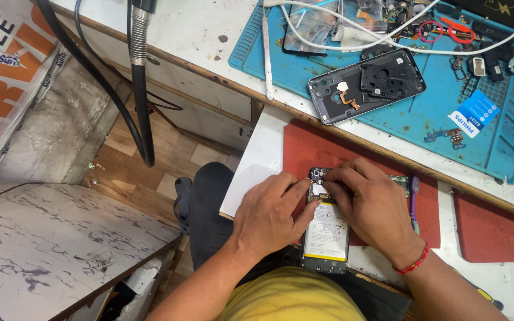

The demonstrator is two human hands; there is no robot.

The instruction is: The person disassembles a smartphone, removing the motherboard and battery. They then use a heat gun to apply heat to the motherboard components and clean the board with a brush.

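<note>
An opened phone point(326, 235) lies face down on a red mat point(304, 148), its white battery and dark upper boards exposed. My left hand point(269, 214) rests along the phone's left edge, its fingers touching the top left of the body. My right hand point(367, 202) presses thumb and fingertips onto the upper board area near the camera. A red thread bracelet circles my right wrist. What lies under the fingertips is hidden.
A grey phone back cover point(367, 84) with an orange flex lies on a blue work mat point(507, 131) among small parts, white cables and tweezers. A small green board point(400, 181) and a purple tool point(414, 199) sit right of my hand. A black hose point(141, 83) hangs at left.
</note>
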